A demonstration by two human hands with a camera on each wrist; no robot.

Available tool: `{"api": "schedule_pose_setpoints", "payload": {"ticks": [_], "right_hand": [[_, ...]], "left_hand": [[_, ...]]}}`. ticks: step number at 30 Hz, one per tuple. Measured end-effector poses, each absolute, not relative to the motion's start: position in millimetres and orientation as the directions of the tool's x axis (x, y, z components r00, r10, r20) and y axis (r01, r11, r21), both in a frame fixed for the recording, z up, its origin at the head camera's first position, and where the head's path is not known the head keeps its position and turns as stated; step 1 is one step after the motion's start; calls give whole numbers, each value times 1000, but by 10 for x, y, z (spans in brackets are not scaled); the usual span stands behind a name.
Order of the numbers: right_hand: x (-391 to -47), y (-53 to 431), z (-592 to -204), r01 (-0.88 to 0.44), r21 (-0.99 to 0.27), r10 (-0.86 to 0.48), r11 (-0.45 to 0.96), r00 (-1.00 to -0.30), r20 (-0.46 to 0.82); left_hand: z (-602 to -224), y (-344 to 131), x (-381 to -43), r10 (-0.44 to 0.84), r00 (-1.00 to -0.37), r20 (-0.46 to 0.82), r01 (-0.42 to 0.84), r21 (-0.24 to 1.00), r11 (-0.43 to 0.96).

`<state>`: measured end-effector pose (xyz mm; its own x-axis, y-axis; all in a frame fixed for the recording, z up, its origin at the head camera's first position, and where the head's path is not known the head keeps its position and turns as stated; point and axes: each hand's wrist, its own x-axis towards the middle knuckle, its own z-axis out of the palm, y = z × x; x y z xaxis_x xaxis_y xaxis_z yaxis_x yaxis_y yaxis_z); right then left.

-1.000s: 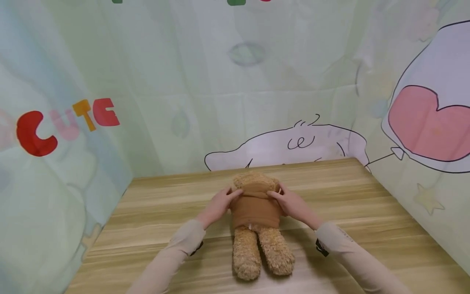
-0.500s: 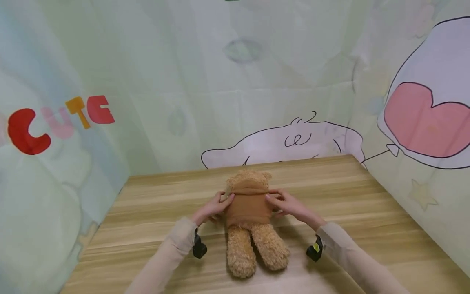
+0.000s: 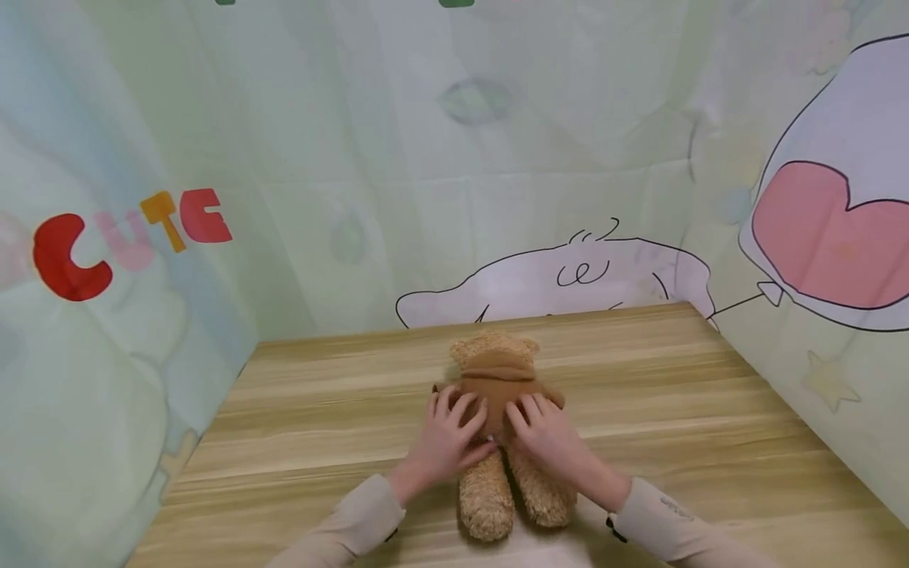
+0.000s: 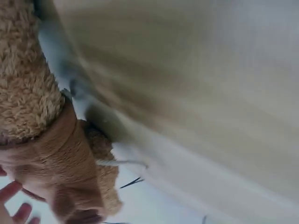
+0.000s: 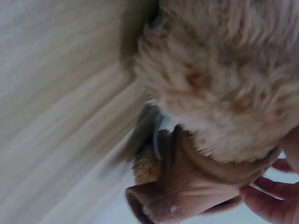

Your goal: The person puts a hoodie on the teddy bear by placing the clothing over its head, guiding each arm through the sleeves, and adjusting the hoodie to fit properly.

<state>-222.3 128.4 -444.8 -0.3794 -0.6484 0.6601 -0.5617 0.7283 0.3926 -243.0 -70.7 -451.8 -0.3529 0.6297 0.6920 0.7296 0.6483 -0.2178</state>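
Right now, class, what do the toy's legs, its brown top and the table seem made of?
Legs: matte plush, probably synthetic; curly pile shows.
Brown top: soft, matte fabric, perhaps fleece; it folds loosely.
Table: wood or wood-look laminate, perhaps satin; streaky grain shows.

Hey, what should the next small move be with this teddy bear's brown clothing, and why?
Probably smooth the brown garment gently down the teddy bear: the left hand and right hand are at the garment's lower part, and both wrist views show creases in it.
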Motion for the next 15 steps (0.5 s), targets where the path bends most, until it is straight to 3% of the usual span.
{"api": "schedule_pose_setpoints", "payload": {"ticks": [4, 8, 10, 13, 15], "right_hand": [[-2205, 1230, -4457, -466, 532, -699, 707, -344, 627], [-2204, 1222, -4475, -462, 548, -707, 697, -317, 632], [-2198, 1244, -4501, -465, 549, -707, 694, -298, 641], [-2198, 1275, -4560, -461, 533, -692, 710, -314, 650], [-2201, 1289, -4611, -449, 488, -654, 749, -376, 657]], "left_hand": [[-4489, -623, -2436, 741, -253, 622, 668, -442, 600], [-4483, -516, -2458, 772, -149, 618, 539, -604, 587], [-4492, -470, -2457, 762, -125, 635, 472, -638, 609], [-4512, -431, -2415, 742, -162, 651, 408, -640, 651], [-4539, -438, -2366, 723, -243, 647, 410, -606, 681]]}}
